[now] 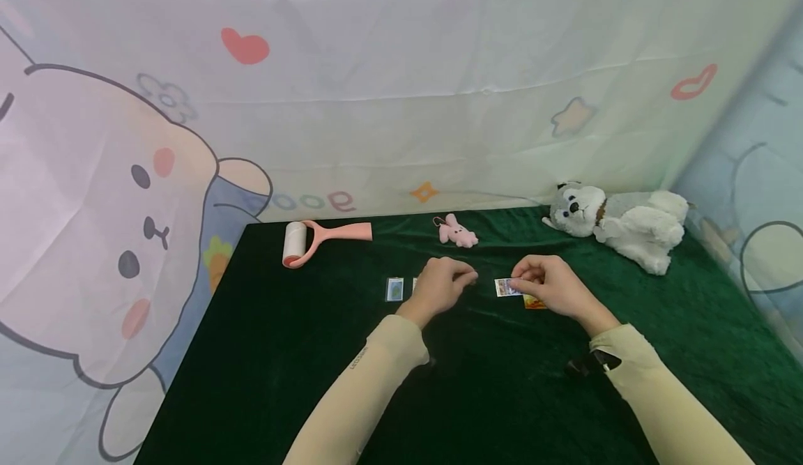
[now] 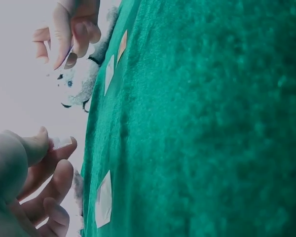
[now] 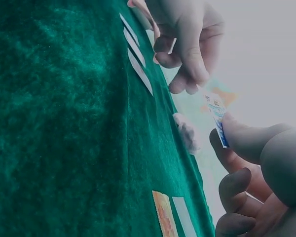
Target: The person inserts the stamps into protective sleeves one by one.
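My right hand (image 1: 552, 287) pinches a small printed card (image 1: 507, 287) between thumb and forefinger, above the table. In the right wrist view this card (image 3: 217, 116) shows blue print and tilts toward the left hand's fingertips. My left hand (image 1: 439, 284) pinches a small pale, see-through thing (image 2: 61, 143); its kind is unclear. Beneath the right hand lie an orange card (image 3: 165, 215) and a white card (image 3: 186, 217) side by side. Several cards lie in a row on the left, among them a blue-bordered one (image 1: 394, 289); my left hand hides part of that row.
A dark green cloth (image 1: 301, 367) covers the table. Along its back lie a pink-handled lint roller (image 1: 332, 233), a small pink plush keychain (image 1: 458, 232) and a grey-and-white plush dog (image 1: 621, 221). Behind hangs a printed curtain (image 1: 408, 67).
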A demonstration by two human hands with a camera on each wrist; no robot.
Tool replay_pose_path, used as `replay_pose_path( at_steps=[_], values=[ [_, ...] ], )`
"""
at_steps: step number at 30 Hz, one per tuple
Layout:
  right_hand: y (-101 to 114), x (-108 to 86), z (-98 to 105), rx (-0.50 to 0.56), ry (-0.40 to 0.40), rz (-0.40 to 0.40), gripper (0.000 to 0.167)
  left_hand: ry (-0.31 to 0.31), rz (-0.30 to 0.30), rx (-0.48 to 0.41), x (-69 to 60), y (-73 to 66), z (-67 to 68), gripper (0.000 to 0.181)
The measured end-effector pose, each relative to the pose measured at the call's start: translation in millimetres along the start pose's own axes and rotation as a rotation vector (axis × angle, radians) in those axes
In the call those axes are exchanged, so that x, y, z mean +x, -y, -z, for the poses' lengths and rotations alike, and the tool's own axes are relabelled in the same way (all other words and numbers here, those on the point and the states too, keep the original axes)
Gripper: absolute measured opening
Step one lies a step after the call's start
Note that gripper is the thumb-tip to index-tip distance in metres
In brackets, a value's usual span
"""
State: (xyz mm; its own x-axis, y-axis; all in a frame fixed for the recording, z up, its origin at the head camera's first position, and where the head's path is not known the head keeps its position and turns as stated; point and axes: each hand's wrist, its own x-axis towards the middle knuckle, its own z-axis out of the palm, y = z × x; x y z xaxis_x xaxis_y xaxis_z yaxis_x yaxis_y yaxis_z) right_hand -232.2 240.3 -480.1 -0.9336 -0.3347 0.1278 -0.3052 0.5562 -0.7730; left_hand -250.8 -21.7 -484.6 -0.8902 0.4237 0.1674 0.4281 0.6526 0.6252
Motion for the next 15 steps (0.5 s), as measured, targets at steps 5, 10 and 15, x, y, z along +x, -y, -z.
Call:
replay_pose_path(
  at_steps=[5, 10, 15],
  values=[
    [2, 0.7, -2, 0.021, -0.002, 0.007, 0.013, -0.003, 0.019, -0.074, -3.1, 5.6, 3.9, 0.019],
    [2, 1.1, -5, 0.035, -0.001, 0.012, 0.015, 0.005, 0.025, -0.111, -6.9, 10.8, 7.2, 0.015],
    [0, 2.4, -8, 0.015, -0.018, 0.027, 0.012, -0.002, 0.016, -0.120, -10.4, 14.5, 11.0, 0.016]
  ],
)
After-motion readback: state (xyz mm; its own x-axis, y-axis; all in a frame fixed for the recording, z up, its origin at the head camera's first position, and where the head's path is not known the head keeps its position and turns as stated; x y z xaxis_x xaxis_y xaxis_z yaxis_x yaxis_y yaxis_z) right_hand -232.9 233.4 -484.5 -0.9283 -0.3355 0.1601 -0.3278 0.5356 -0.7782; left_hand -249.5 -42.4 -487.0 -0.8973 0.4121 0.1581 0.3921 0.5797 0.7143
